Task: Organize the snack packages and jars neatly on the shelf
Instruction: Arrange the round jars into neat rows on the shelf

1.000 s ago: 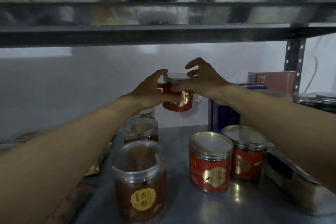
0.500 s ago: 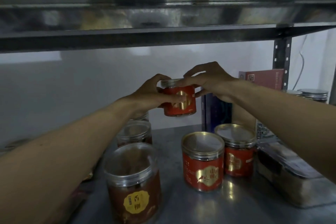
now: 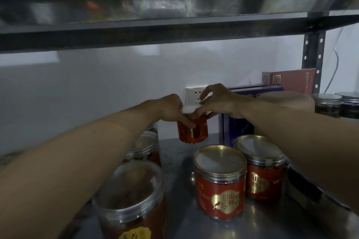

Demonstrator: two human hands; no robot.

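held jar: small red round jar with a pale lid is held upright just left of the dark blue upright box, at the back of the metal shelf; touchdown can't be told tbh
left grip: left hand is wrapped down the jar's side, likely to steady it
right grip: right hand is pinched on the lid rim, probably to set it down straight
count: two gold-lidded red jars in front of the box; three clear-lidded jars further left, one mostly hidden

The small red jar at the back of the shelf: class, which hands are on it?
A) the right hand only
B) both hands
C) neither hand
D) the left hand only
B: the left hand has its fingers down the front of the small red jar, and the right hand curls its fingers over the jar's top.
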